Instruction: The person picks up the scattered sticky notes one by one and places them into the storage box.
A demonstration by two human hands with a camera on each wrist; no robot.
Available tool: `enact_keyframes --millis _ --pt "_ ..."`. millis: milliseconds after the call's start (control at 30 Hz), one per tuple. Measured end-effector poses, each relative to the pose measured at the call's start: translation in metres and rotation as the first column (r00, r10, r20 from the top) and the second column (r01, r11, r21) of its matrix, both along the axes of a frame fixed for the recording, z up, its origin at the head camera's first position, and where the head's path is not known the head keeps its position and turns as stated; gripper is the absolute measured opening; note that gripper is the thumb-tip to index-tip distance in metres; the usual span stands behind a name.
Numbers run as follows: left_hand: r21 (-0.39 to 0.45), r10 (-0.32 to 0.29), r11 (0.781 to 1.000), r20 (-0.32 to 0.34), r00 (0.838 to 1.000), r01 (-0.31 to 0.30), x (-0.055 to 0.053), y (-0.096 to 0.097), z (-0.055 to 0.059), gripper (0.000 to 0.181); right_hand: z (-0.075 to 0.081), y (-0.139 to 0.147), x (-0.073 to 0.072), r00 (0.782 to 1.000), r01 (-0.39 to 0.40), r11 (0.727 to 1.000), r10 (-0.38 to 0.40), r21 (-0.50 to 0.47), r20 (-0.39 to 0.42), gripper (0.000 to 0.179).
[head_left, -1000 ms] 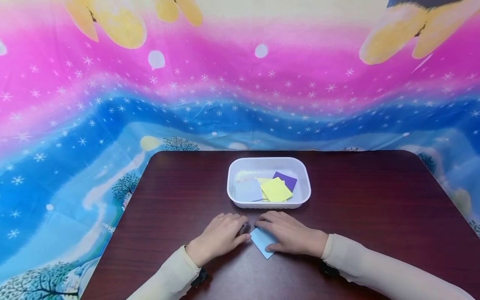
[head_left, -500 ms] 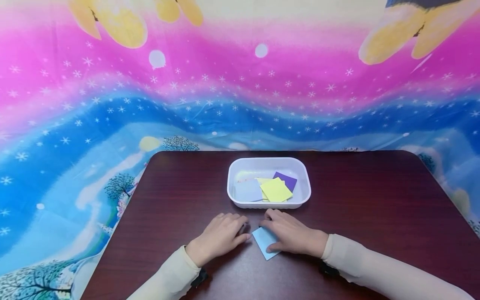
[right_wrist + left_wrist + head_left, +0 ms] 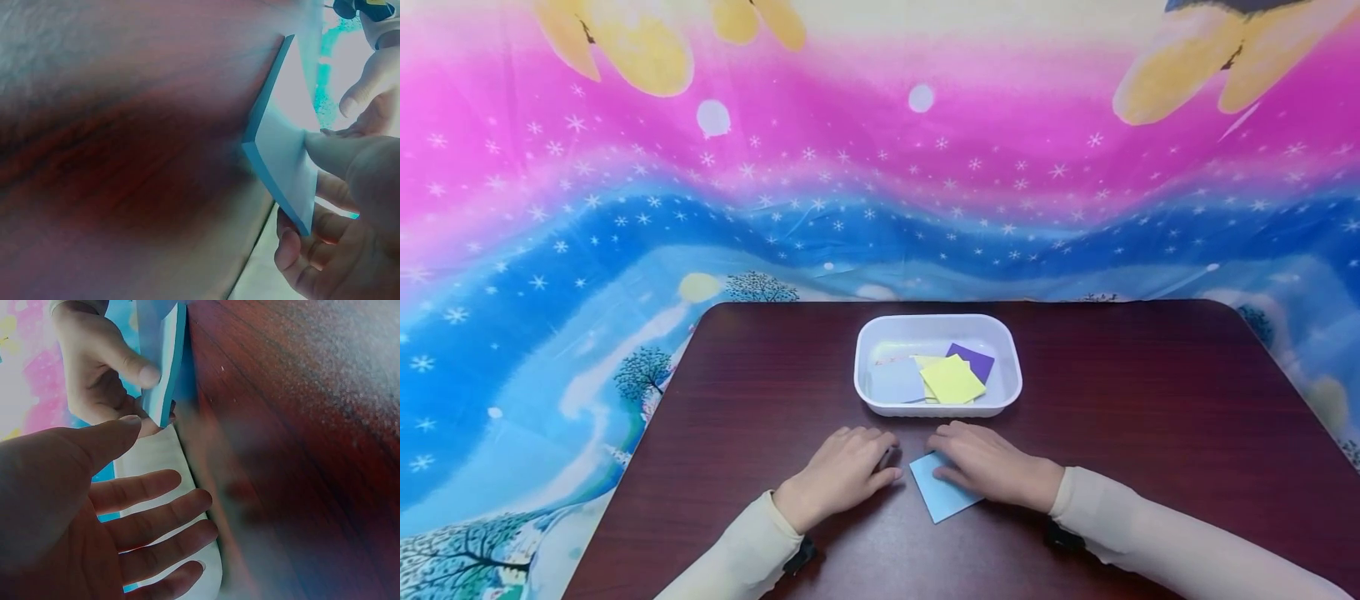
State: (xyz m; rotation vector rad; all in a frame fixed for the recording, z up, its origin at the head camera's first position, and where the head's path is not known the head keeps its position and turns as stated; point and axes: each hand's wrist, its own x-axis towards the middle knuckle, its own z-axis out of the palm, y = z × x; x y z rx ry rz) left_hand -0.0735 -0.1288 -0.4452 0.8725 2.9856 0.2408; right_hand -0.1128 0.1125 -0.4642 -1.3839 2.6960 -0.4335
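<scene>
A square, light blue pad of sticky notes (image 3: 942, 498) is in my right hand (image 3: 988, 462), in front of the white tray. In the right wrist view the thumb lies on the broad face of the pad (image 3: 281, 134), while the other fingers curl behind and under its edge. The pad's thick edge shows in the left wrist view. To the left of it, my left hand (image 3: 842, 471) holds nothing, its fingers loosely bent and spread apart, the thumb pointing toward the pad.
Beyond the hands stands a white plastic tray (image 3: 936, 411). Inside lie a yellow pad (image 3: 953, 381), a purple pad (image 3: 977, 358) and a pale grey-blue pad (image 3: 895, 382). The dark wooden table (image 3: 752, 375) ends at a patterned cloth backdrop (image 3: 820, 225).
The blue pad has shifted slightly right and more of it shows. My right hand has moved a little right with it, its thumb now farther up the pad. The left hand stays in place.
</scene>
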Motion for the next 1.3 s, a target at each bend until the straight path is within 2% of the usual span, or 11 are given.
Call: enact_keyframes --millis 133,333,667,967,1300 --pt "0.001 -0.002 1.0 -0.001 1.0 0.002 -0.001 0.001 0.001 0.028 0.001 0.002 -0.002 1.0 -0.003 1.0 0.002 -0.022 -0.014 0.018" --pt "-0.001 0.0 1.0 0.005 1.0 0.0 -0.002 0.002 0.002 0.027 0.004 0.005 -0.005 1.0 -0.003 0.999 0.002 -0.035 -0.014 0.017" --pt "-0.003 -0.005 1.0 0.004 1.0 0.005 -0.002 0.002 0.002 0.027 0.012 0.007 -0.005 0.997 0.027 0.999 -0.024 -0.034 0.074 0.019" --pt "0.003 -0.009 1.0 0.0 1.0 0.009 -0.002 0.002 0.0 0.027 0.019 0.007 -0.006 0.986 0.052 0.998 -0.046 -0.03 0.162 0.019" --pt "-0.003 -0.02 1.0 -0.011 1.0 0.02 -0.001 0.003 -0.002 0.03 0.023 0.01 -0.005 0.986 0.041 0.998 -0.033 -0.046 0.164 0.02"
